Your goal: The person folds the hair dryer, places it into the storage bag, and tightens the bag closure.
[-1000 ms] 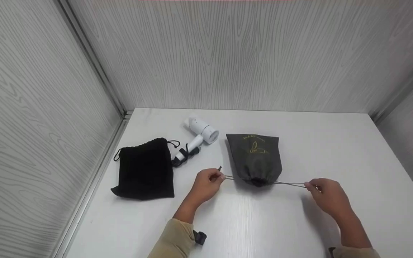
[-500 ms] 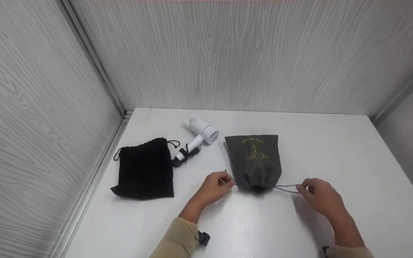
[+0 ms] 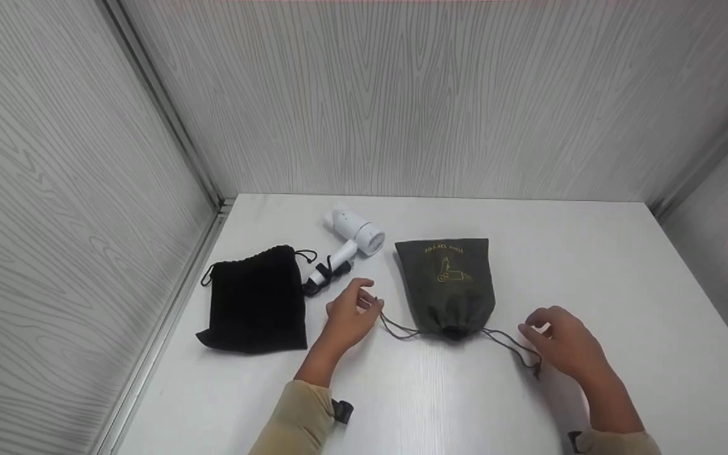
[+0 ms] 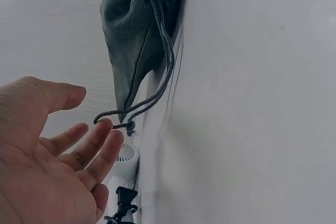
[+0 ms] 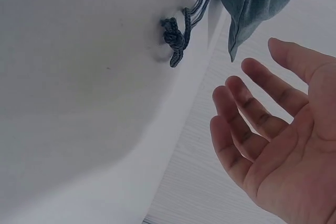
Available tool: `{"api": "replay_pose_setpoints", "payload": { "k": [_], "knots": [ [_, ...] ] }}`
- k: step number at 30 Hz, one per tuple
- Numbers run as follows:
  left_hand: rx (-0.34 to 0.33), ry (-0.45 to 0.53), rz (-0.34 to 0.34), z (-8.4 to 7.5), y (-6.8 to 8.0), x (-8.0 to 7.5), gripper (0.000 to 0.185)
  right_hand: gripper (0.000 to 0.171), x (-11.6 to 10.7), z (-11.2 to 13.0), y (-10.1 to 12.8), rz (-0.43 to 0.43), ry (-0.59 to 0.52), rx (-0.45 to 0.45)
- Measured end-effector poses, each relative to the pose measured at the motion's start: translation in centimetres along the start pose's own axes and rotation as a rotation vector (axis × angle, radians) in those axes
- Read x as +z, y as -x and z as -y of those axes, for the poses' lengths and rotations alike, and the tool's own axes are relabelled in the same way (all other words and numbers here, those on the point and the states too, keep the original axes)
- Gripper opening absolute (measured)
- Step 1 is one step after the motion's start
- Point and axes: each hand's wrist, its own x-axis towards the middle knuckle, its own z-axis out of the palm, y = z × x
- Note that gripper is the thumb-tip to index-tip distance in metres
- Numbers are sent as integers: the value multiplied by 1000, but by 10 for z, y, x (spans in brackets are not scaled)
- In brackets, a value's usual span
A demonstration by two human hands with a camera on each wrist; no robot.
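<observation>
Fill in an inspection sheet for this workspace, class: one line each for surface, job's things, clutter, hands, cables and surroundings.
Surface: white table, wood-grain finish.
Job's things: grey drawstring pouch lying flat, mouth cinched toward the person; its drawstrings lie slack to either side.
Clutter: black drawstring pouch at the left; white hair dryer behind it.
Hands: left hand open, fingertips at the left cord's end; right hand open, beside the knotted right cord, not touching it.
Cables: black cord bundled at the dryer's handle.
Surroundings: grey wood-grain wall panels on three sides.
</observation>
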Motion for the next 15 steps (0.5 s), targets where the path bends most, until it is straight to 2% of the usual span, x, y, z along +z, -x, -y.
{"api": "replay_pose_setpoints", "payload": {
  "k": [4, 7, 9, 15],
  "knots": [
    [-2, -24, -67, 0, -1, -7, 38, 35, -4, 0, 1, -49, -4, -16],
    [-24, -3, -94, 0, -2, -8, 41, 40, -7, 1, 1, -93, -12, -28],
    [-71, 36, -98, 0, -3, -8, 45, 42, -9, 3, 1, -113, -15, -36],
    [-285, 137, -119, 3, -5, -7, 55, 43, -9, 10, 0, -124, -10, -40]
  ]
}}
